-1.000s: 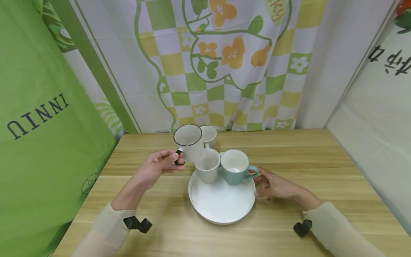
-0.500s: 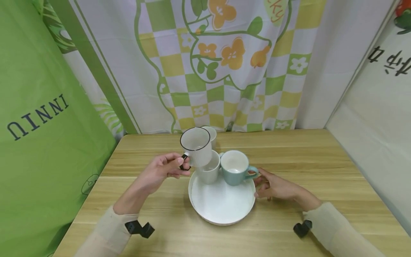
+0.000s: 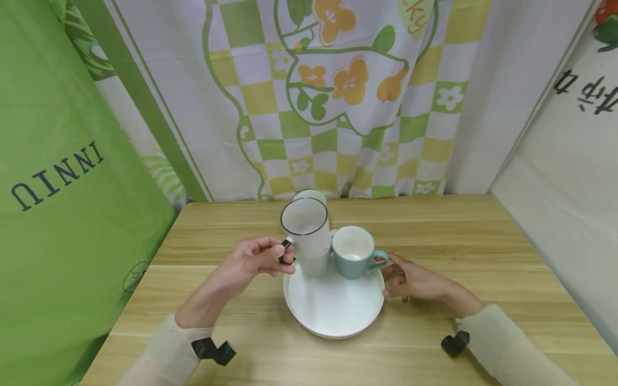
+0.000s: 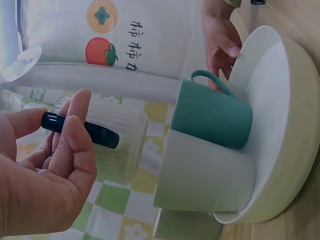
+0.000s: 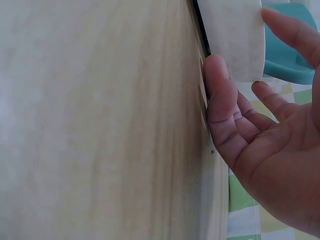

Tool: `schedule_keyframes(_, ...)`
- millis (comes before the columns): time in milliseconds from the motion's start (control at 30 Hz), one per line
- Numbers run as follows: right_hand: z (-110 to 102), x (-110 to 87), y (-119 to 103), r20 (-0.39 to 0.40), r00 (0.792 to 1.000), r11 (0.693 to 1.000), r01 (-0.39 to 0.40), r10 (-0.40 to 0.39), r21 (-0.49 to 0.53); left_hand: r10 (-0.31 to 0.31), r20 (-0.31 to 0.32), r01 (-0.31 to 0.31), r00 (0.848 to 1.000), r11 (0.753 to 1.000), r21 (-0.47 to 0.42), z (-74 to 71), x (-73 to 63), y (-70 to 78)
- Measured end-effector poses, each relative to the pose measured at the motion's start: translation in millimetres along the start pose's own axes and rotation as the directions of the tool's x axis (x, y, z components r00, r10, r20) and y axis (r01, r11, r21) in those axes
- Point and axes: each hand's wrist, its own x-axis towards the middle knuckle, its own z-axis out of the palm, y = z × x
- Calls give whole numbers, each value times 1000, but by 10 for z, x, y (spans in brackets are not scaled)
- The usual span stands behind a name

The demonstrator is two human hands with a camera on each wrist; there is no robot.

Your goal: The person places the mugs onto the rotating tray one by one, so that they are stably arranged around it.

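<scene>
My left hand (image 3: 256,262) pinches the black handle (image 4: 92,130) of a white mug (image 3: 309,228) with a dark rim. The mug is in the air, its lower part overlapping a white cup (image 3: 316,265) in the head view. That cup stands in a round white tray (image 3: 335,332) beside a teal mug (image 3: 353,262). A further pale cup (image 3: 311,195) stands behind, mostly hidden. My right hand (image 3: 412,279) holds the tray's right edge, thumb at the rim and curled fingers low at the side (image 5: 237,40), near the teal mug's handle.
The wooden table (image 3: 458,343) reaches back to a patterned curtain (image 3: 338,134). A green cloth (image 3: 72,214) hangs on the left and a white one (image 3: 569,187) on the right. The tray's front half shows its bare floor.
My left hand has moved the white mug to the right and slightly down, bringing it in front of the rear cup. My right hand and the tray have stayed in place.
</scene>
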Motion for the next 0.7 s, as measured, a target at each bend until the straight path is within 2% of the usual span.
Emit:
schedule_keyframes(400,-1,0,-18,7,1000,1000,-1,1,7,20,80,-22,997,999,28,164,-56,29)
schedule_keyframes(700,-1,-1,-12,7,1000,1000,11,-11,4,46,147,-49,988,999,20,258,-50,-23)
